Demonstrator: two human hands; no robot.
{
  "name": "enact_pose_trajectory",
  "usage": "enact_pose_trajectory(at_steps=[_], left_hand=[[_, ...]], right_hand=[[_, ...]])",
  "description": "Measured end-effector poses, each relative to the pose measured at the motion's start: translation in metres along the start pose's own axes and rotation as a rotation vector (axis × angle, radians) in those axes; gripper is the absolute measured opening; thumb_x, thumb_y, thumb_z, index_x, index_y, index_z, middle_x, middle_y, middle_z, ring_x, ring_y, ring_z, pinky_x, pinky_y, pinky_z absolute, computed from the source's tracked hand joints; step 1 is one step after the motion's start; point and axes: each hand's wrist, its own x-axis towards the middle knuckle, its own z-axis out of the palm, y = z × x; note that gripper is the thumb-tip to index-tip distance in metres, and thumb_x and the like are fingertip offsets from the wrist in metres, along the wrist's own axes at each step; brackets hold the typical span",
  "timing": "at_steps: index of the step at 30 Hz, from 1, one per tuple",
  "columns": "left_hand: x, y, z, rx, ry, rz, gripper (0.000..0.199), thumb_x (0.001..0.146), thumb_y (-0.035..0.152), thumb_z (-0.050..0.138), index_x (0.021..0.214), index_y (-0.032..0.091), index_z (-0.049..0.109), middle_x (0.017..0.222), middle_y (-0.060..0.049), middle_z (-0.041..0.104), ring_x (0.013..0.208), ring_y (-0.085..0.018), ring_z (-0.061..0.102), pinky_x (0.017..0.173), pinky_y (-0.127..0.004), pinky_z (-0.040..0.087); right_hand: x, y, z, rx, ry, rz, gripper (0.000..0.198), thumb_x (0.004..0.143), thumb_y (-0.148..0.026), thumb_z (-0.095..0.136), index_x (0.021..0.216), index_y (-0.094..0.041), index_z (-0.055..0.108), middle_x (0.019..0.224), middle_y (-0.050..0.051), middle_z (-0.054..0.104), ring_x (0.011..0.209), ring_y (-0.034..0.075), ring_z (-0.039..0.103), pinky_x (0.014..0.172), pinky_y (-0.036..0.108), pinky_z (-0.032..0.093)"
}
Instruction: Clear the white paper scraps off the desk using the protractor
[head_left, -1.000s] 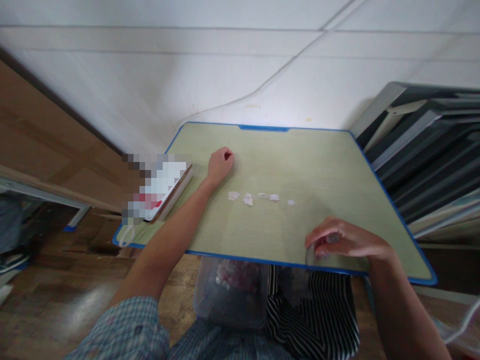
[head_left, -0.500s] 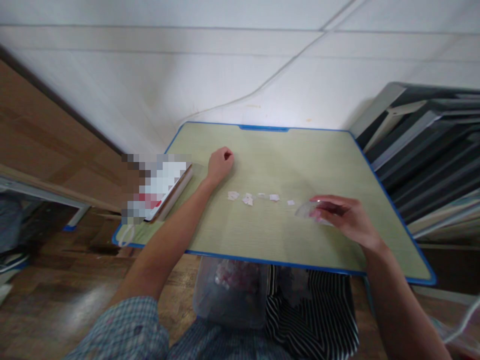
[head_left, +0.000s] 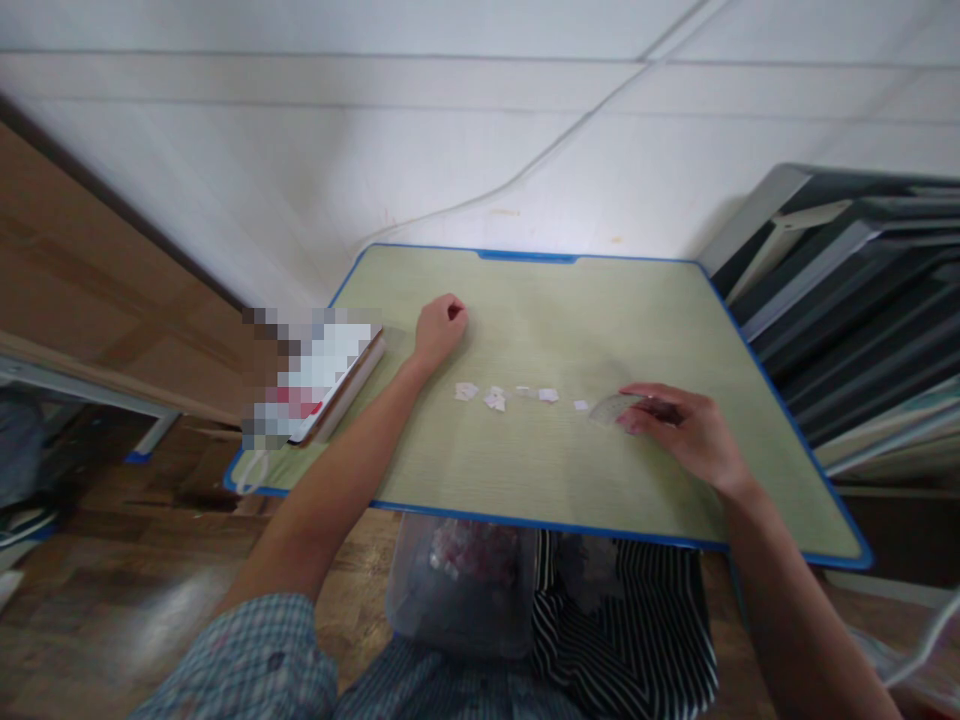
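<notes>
Between the fingers and thumb of my right hand is a clear, rounded plastic piece that looks like a protractor. It is held at the right side of the table, and my fingers hide part of it. Its left tip comes close to a small square paper scrap. Several more white paper scraps run in a loose row to the left. My left hand rests on the table behind the row's left end, curled into a loose fist; nothing shows inside it.
The pale green table has a blue rim and stands against a white wall. A box with a white top, partly blurred out, lies at the left edge. Dark folded panels lean at the right. Below the front edge sits a clear plastic bin.
My right hand has shifted slightly left and away from me, and the clear piece has changed its tilt. The left hand and the paper scraps have stayed in place.
</notes>
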Motion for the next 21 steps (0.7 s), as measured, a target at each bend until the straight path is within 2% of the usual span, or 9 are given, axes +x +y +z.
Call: enact_pose_trajectory(at_steps=[2,8,15,21], left_hand=[[0.0,-0.0001,0.0001,0.002,0.004,0.005,0.013,0.07,0.019,0.042,0.067,0.017,0.054,0.072,-0.003,0.062,0.07,-0.014,0.052,0.071,-0.027,0.04],[0.0,-0.0003,0.0,0.002,0.006,0.011,0.013,0.071,0.02,0.042,0.066,0.017,0.054,0.072,-0.003,0.062,0.069,-0.013,0.052,0.071,-0.027,0.041],[-0.0004,0.0004,-0.0002,0.012,-0.001,0.0,0.015,0.071,0.019,0.042,0.069,0.017,0.056,0.074,-0.004,0.062,0.071,-0.013,0.052,0.071,-0.026,0.04],[0.0003,-0.0005,0.0007,0.012,0.0,0.009,0.014,0.071,0.02,0.043,0.067,0.017,0.055,0.073,-0.004,0.062,0.069,-0.014,0.052,0.07,-0.027,0.04]], right_hand=[[-0.001,-0.0014,-0.0004,0.033,-0.033,-0.006,0.032,0.065,-0.036,0.066,0.091,-0.018,0.064,0.065,0.003,0.067,0.058,0.017,0.062,0.057,0.03,0.052],[0.0016,0.0033,-0.0012,0.009,0.08,-0.014,0.035,0.067,-0.035,0.065,0.096,-0.016,0.062,0.067,0.003,0.067,0.059,0.016,0.063,0.058,0.029,0.052],[-0.0011,-0.0013,0.006,-0.036,-0.024,-0.062,0.034,0.068,-0.037,0.064,0.095,-0.016,0.063,0.067,0.004,0.067,0.057,0.016,0.063,0.057,0.029,0.053],[-0.0002,0.0016,0.0074,-0.03,-0.015,-0.031,0.037,0.067,-0.037,0.064,0.096,-0.014,0.064,0.064,0.003,0.065,0.055,0.015,0.06,0.055,0.027,0.051]])
